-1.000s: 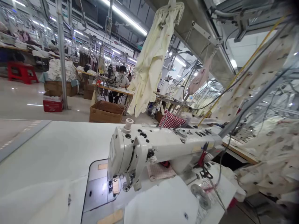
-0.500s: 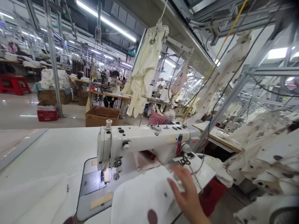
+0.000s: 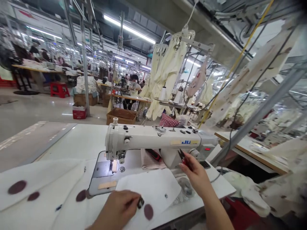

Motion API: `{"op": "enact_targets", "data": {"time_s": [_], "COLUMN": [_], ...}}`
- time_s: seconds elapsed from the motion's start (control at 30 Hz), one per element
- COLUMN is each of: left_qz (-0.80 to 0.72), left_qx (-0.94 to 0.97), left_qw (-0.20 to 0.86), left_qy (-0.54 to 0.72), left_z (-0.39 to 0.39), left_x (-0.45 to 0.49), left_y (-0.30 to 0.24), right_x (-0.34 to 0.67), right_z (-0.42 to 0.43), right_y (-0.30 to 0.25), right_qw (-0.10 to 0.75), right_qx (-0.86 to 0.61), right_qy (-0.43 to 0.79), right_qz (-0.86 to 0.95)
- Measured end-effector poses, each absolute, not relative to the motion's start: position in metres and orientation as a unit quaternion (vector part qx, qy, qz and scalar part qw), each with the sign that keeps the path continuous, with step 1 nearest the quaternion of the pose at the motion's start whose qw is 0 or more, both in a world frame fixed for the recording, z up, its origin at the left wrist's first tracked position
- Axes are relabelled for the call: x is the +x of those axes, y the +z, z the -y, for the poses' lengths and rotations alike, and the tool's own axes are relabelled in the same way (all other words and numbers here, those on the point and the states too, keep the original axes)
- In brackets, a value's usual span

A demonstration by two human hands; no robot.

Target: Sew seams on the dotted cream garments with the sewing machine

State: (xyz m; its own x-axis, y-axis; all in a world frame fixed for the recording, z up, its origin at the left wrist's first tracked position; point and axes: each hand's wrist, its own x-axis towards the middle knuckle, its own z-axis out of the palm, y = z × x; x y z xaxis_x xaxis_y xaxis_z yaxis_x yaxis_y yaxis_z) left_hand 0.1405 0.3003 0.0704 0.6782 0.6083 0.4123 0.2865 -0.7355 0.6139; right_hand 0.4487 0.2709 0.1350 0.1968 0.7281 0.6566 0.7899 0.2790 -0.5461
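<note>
My right hand (image 3: 195,172) is closed around red-handled thread snips (image 3: 185,158), their dark blades pointing up in front of the sewing machine (image 3: 153,137). Low in the middle, my left hand (image 3: 120,206) pinches a small shiny dark metal piece (image 3: 140,202), too small to identify surely. Just under that piece lies a white fabric panel (image 3: 148,185) with a dark purple dot. More white dotted panels (image 3: 48,182) spread over the table to the left. The machine's lamp lights its needle area (image 3: 111,167), left of both hands.
Behind the machine's arm, a checked cloth (image 3: 150,162) lies with a red-and-black tool (image 3: 153,155) on it. A thread stand with white cones (image 3: 163,93) and hanging pale garments (image 3: 171,67) rises beyond. A metal post (image 3: 263,115) slants across the right side.
The snips have left the front of the machine and are now in my right hand. My left hand has come into view with the small dark piece. The camera has turned left.
</note>
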Motion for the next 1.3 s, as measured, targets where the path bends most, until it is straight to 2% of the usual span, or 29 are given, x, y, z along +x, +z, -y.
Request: {"op": "enact_targets", "data": {"time_s": [0.07, 0.13, 0.23, 0.33, 0.47, 0.53, 0.63, 0.7, 0.8, 0.97, 1.17, 1.23, 1.3], "left_qz": [-0.248, -0.244, -0.25, -0.228, -0.17, -0.156, -0.152, -0.159, -0.161, -0.164, -0.166, -0.165, -0.164], "left_qx": [0.927, 0.95, 0.95, 0.934, 0.903, 0.891, 0.894, 0.904, 0.911, 0.914, 0.908, 0.903, 0.896], "left_qw": [0.091, -0.025, -0.071, -0.107, -0.176, -0.193, -0.198, -0.191, -0.18, -0.174, -0.17, -0.172, -0.18], "left_qy": [0.266, 0.195, 0.172, 0.252, 0.352, 0.381, 0.373, 0.348, 0.335, 0.328, 0.344, 0.358, 0.372], "left_z": [-0.326, -0.342, -0.351, -0.356, -0.355, -0.349, -0.336, -0.331, -0.33, -0.333, -0.332, -0.332, -0.333], "left_x": [0.158, 0.168, 0.17, 0.159, 0.137, 0.129, 0.125, 0.124, 0.124, 0.125, 0.126, 0.126, 0.127], "left_y": [0.065, 0.06, 0.063, 0.079, 0.092, 0.082, 0.053, 0.034, 0.015, 0.009, 0.012, 0.013, 0.015], "right_x": [0.447, 0.443, 0.431, 0.419, 0.416, 0.419, 0.421, 0.421, 0.423, 0.413, 0.384, 0.385, 0.392], "right_z": [-0.262, -0.262, -0.277, -0.296, -0.312, -0.315, -0.316, -0.311, -0.293, -0.263, -0.292, -0.301, -0.304], "right_y": [0.152, 0.172, 0.201, 0.218, 0.221, 0.213, 0.19, 0.177, 0.172, 0.196, 0.211, 0.211, 0.21], "right_qw": [0.462, 0.411, 0.32, 0.253, 0.279, 0.359, 0.541, 0.594, 0.529, 0.41, 0.25, 0.255, 0.296], "right_qx": [-0.607, -0.627, -0.658, -0.677, -0.662, -0.636, -0.593, -0.585, -0.619, -0.648, -0.692, -0.701, -0.686], "right_qy": [-0.075, -0.142, -0.213, -0.245, -0.24, -0.222, -0.178, -0.157, -0.161, -0.271, -0.286, -0.284, -0.282], "right_qz": [0.642, 0.647, 0.648, 0.646, 0.653, 0.646, 0.569, 0.529, 0.558, 0.582, 0.614, 0.603, 0.602]}}
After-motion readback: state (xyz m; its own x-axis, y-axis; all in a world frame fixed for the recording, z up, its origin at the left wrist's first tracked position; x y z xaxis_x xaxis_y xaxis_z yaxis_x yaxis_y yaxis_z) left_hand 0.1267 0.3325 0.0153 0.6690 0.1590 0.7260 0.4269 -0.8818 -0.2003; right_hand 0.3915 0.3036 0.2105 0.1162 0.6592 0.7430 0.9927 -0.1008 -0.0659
